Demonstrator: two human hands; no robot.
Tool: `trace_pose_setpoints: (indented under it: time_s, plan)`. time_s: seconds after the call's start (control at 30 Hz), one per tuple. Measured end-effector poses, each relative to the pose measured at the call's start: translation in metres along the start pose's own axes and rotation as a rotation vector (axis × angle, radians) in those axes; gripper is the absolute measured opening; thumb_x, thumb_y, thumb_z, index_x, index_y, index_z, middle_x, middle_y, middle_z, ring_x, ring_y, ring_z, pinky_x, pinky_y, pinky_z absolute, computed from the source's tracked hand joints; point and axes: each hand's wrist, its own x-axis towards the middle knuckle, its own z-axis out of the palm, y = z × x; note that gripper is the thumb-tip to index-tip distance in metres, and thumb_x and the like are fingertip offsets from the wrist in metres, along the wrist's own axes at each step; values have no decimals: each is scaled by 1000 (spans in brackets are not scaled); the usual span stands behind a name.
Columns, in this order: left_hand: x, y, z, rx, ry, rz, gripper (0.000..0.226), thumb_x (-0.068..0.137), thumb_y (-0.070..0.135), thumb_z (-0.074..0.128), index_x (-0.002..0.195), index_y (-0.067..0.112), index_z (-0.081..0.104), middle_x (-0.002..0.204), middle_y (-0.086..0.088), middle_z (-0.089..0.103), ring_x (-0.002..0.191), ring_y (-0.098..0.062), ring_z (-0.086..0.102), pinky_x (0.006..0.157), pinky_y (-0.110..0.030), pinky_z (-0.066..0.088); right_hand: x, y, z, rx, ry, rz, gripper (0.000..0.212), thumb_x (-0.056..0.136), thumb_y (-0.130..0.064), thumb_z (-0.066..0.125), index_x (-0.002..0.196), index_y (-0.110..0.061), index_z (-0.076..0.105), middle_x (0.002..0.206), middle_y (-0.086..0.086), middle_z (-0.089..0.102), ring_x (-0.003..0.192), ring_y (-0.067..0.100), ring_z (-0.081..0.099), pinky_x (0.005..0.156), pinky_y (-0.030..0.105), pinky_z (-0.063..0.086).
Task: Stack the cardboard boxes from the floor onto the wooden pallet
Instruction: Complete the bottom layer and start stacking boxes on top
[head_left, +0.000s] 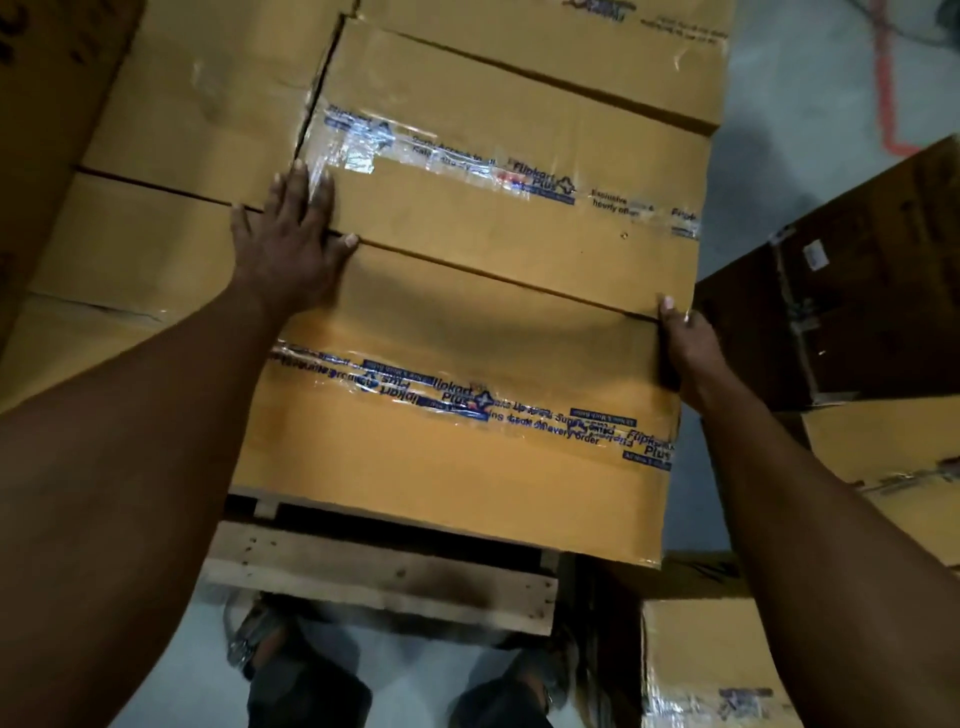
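Note:
A tan cardboard box (457, 457) sealed with printed clear tape sits at the near end of the stack, above the wooden pallet (374, 577). My left hand (291, 239) lies flat with straight fingers on the box's far left corner, reaching onto the neighbouring boxes. My right hand (685, 348) holds the box's right edge, thumb on top and fingers hidden down the side. Behind it lies a second taped box (519, 171), and more tan boxes (171, 156) fill the stack to the left and beyond.
Cardboard boxes stand on the grey floor at the right (841, 312) and lower right (727, 665). A tall box side (47, 104) rises at the left. My feet (291, 654) stand just in front of the pallet. An orange floor line (883, 83) runs at the upper right.

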Motion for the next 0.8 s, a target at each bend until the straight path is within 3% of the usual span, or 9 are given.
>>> trace_pose_setpoints:
  time_s: [0.17,0.3,0.37,0.47,0.53,0.57,0.67,0.73,0.8]
  plan:
    - [-7,6,6,-53,13,-33,80,105,68,26,167,26,-1,176,-8,-4,162,-32,0,121,-70,-1,9,-5,1,-89,23,-56,40,109,-51,48,134,-21,52,131,6,62,126,29,59,111,54,49]
    - [-4,51,16,-90,129,-196,85,105,61,25,164,1,16,172,-24,11,159,-40,14,123,-67,10,1,-13,3,-127,-4,-10,57,111,-51,43,152,-12,35,147,11,49,138,32,49,117,50,41]
    - [-2,85,25,-138,167,-245,81,104,60,27,165,6,21,173,-19,13,159,-37,17,124,-64,12,2,-20,1,-154,-20,55,59,112,-48,41,156,-11,30,146,12,46,134,31,48,110,45,42]
    - [2,120,39,-187,228,-330,76,104,62,28,166,19,19,174,-13,14,160,-34,14,125,-60,12,8,-32,-7,-189,-66,141,55,112,-47,43,155,-13,34,133,10,49,114,27,55,93,41,46]
    - [5,127,45,-188,267,-381,73,106,60,26,167,21,17,174,-13,14,161,-33,13,127,-56,9,23,-43,-15,-253,-68,97,54,111,-44,49,151,-9,40,124,8,55,108,27,61,84,38,50]
    - [5,125,48,-176,292,-385,72,107,58,24,167,20,15,174,-15,13,161,-33,12,128,-54,8,32,-49,-19,-269,-46,42,62,109,-46,52,155,-8,36,128,8,54,117,30,61,85,38,51]
    - [4,125,53,-125,355,-363,70,109,54,18,167,16,13,174,-18,12,161,-35,11,130,-51,9,58,-86,-25,-290,-2,-123,91,102,-60,58,165,-10,17,161,18,38,146,36,44,113,45,45]
    - [6,128,56,-121,381,-356,68,110,52,16,167,15,12,173,-19,12,160,-36,11,130,-49,7,81,-115,-23,-312,16,-202,85,104,-53,59,165,-7,19,163,24,38,146,39,46,113,45,45]
    - [6,130,53,-104,393,-356,67,111,50,17,167,14,11,173,-20,12,160,-38,11,130,-49,7,107,-144,-16,-261,13,-256,67,109,-34,57,161,-6,26,155,25,47,138,39,53,108,46,49]
